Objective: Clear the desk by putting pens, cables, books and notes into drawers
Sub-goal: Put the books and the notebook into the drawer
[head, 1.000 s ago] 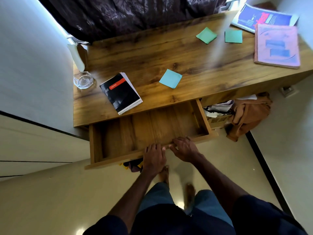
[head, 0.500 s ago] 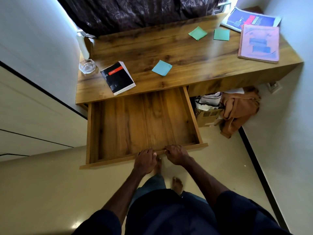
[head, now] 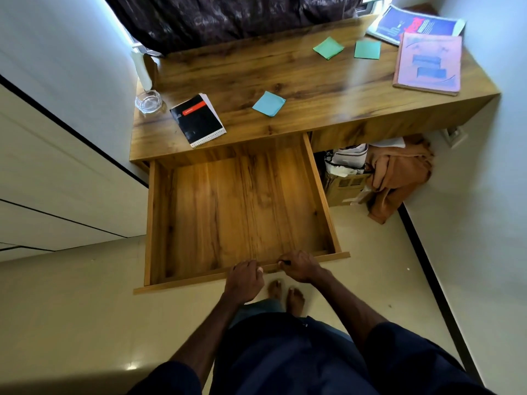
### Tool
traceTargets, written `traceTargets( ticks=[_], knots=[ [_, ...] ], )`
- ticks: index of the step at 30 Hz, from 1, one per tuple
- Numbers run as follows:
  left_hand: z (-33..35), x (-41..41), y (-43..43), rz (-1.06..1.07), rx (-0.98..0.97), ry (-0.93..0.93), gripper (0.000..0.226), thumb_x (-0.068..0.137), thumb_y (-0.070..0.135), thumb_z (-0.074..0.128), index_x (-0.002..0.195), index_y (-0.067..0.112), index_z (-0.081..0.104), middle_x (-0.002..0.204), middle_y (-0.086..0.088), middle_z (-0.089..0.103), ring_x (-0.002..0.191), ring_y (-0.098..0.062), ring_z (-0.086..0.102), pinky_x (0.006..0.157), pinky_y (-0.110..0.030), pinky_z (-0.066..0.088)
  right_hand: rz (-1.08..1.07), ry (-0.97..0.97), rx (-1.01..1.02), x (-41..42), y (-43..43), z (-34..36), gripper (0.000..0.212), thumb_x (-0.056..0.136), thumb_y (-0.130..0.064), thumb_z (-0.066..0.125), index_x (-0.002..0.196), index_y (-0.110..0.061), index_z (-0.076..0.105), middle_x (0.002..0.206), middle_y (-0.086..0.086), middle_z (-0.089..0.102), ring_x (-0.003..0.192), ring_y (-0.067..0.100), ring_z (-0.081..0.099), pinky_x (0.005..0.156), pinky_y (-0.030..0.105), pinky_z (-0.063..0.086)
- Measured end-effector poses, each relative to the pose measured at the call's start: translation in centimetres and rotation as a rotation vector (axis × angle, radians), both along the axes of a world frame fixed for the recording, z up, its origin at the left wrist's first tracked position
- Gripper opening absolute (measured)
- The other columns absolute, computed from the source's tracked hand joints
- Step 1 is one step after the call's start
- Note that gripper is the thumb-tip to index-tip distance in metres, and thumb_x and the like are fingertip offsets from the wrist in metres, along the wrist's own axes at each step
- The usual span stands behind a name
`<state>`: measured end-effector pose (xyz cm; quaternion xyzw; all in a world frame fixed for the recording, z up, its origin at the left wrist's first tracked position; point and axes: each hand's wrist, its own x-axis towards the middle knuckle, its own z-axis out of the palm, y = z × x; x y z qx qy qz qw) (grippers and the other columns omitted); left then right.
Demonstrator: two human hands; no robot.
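**A:** Step in hand?

**B:** The drawer (head: 159, 223) is drawn far out from under the desk (head: 285, 78), showing only its bare wood floor. The person stands at its front rail. By this judgement the opening is about done and the loading has not yet begun.

**A:** How to do it well?

**B:** Stop the pull before the drawer leaves its runners, with even force from both sides so it does not rack. Then let go and take the nearest things first. The black notebook (head: 198, 119) lies at the desk's near-left edge, with the blue note (head: 269, 103) to its right. The 2 green notes (head: 328, 47), the pink book (head: 427, 62) and the blue book (head: 413, 25) lie well apart at the far right and call for a long reach. Books should go in flat, with the notes on top.

**A:** The hands?

**B:** The left hand (head: 245, 276) has its fingers curled over the front rail, gripping it near the middle. The right hand (head: 299, 266) grips the same rail just beside it, knuckles up. The 2 hands are near each other but apart. A small dark mark shows at the right fingertips. It may be shadow or something thin, but it is too small to tell.

**A:** Anything stowed?

**B:** Nothing. Every book and note sits on the desk. No pens or cables are in view.
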<state>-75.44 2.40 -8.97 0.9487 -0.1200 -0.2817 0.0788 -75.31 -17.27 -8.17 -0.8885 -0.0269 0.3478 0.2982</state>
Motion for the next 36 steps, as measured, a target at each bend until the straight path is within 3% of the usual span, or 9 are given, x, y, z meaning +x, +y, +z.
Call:
traceTargets(
  ticks=[7,11,14,18,22,25,29,36],
  knots=[
    [1.2,1.9,-0.4,0.038,-0.036,0.181,0.039,0.102,0.032,0.040,0.119,0.003,0.060,0.125,-0.018,0.064,0.115,-0.033,0.059,0.095,-0.039,0.047,-0.049,-0.010,-0.008,-0.3,0.1,0.7,0.029,0.104,-0.025,0.049,0.124,-0.013,0.065,0.125,0.010,0.064,0.114,0.027,0.060,0.095,0.036,0.049],
    [2.0,3.9,-1.3,-0.013,-0.007,0.345,0.038,0.098,0.027,0.045,0.117,-0.001,0.062,0.121,-0.018,0.065,0.110,-0.033,0.062,0.082,-0.034,0.046,-0.139,-0.043,0.008,-1.2,-0.5,1.3,0.029,0.102,-0.026,0.053,0.126,-0.015,0.064,0.126,0.007,0.065,0.113,0.024,0.062,0.095,0.038,0.053],
    [2.7,5.7,-3.4,-0.069,0.010,0.354,0.035,0.097,0.023,0.050,0.120,0.001,0.063,0.126,-0.018,0.065,0.115,-0.032,0.062,0.089,-0.037,0.049,-0.256,-0.034,0.082,-0.7,-2.8,2.7,0.027,0.100,-0.025,0.056,0.121,-0.011,0.068,0.123,0.006,0.068,0.110,0.020,0.066,0.095,0.037,0.057],
    [4.1,8.4,-9.4,-0.100,-0.072,0.270,0.036,0.100,0.027,0.050,0.127,0.006,0.062,0.131,-0.014,0.065,0.120,-0.029,0.061,0.100,-0.037,0.050,-0.531,-0.102,0.065,1.7,-8.6,4.9,0.024,0.099,-0.023,0.055,0.107,-0.011,0.074,0.110,0.006,0.073,0.100,0.021,0.069,0.092,0.038,0.057],
    [5.7,10.8,-17.4,-0.111,-0.224,0.215,0.031,0.101,0.028,0.053,0.126,0.014,0.065,0.125,-0.004,0.067,0.113,-0.020,0.063,0.095,-0.032,0.051,-0.626,-0.133,0.055,4.1,-15.9,6.8,0.023,0.097,-0.019,0.055,0.086,-0.019,0.075,0.089,-0.001,0.072,0.079,0.012,0.063,0.083,0.036,0.056],
    [6.5,12.6,-24.6,-0.166,-0.320,0.187,0.027,0.098,0.020,0.055,0.118,0.011,0.072,0.117,-0.006,0.073,0.104,-0.019,0.067,0.093,-0.034,0.055,-0.674,-0.182,0.054,5.8,-22.9,7.7,0.021,0.096,-0.020,0.060,0.107,-0.018,0.078,0.108,-0.003,0.075,0.098,0.010,0.067,0.088,0.023,0.051],
    [7.6,14.9,-34.6,-0.166,-0.361,0.134,0.026,0.094,0.017,0.058,0.111,0.013,0.077,0.112,-0.005,0.075,0.107,-0.020,0.069,0.093,-0.030,0.053,-0.731,-0.245,0.011,7.4,-32.9,8.9,0.019,0.093,-0.025,0.064,0.105,-0.021,0.078,0.109,-0.003,0.076,0.101,0.010,0.068,0.084,0.017,0.046],
    [10.5,18.0,-47.9,-0.121,-0.511,0.102,0.020,0.092,0.021,0.058,0.100,0.020,0.077,0.096,0.004,0.075,0.086,-0.012,0.070,0.083,-0.035,0.060,-0.715,-0.306,-0.070,10.5,-46.8,13.4,0.022,0.090,-0.026,0.066,0.108,-0.021,0.078,0.113,-0.002,0.076,0.105,0.014,0.069,0.084,0.018,0.047]
  ],
)
